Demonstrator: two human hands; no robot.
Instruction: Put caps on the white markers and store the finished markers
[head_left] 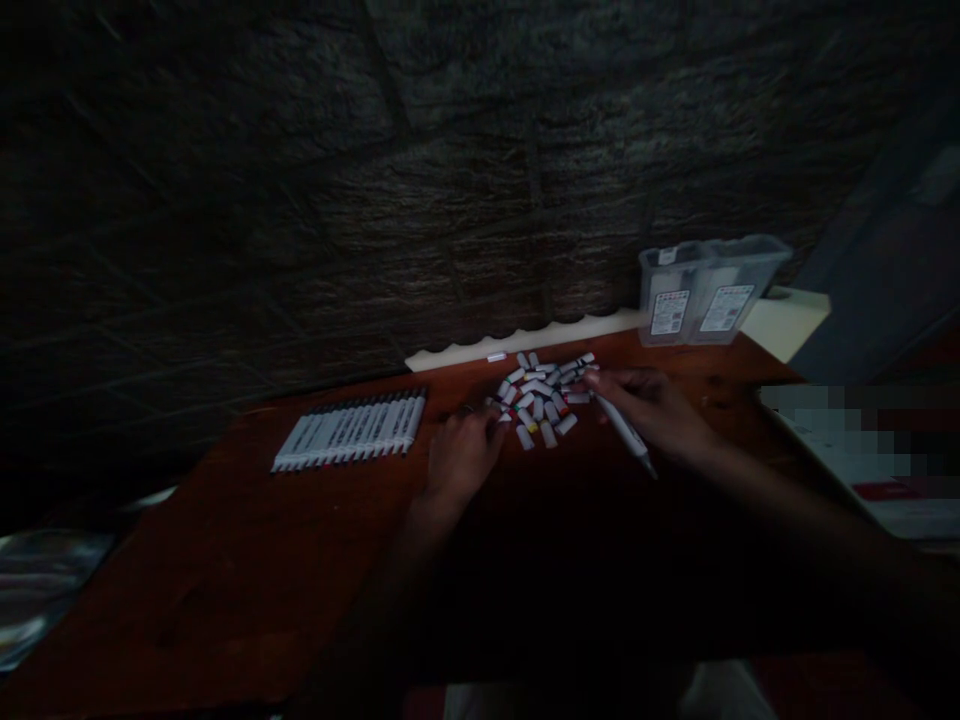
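Observation:
My right hand (646, 405) grips a white marker (626, 432), slanted with its uncapped, pointed end down toward me. Its fingertips are at the right side of a loose pile of marker caps (538, 388), pale with various coloured ends. On the pile's left side, my left hand (463, 452) has its fingers curled in among the nearest caps. Whether a cap is between those fingers is hidden by the hand and the dim light. Farther left, a neat row of white markers (349, 430) lies side by side on the wooden table.
A clear plastic case (712, 295) with labels stands at the table's back right. Along the back edge runs a pale, wavy-edged strip (525, 342), with a single cap (496, 357) near it. A dark stone-patterned wall (480, 200) rises behind the table (225, 560).

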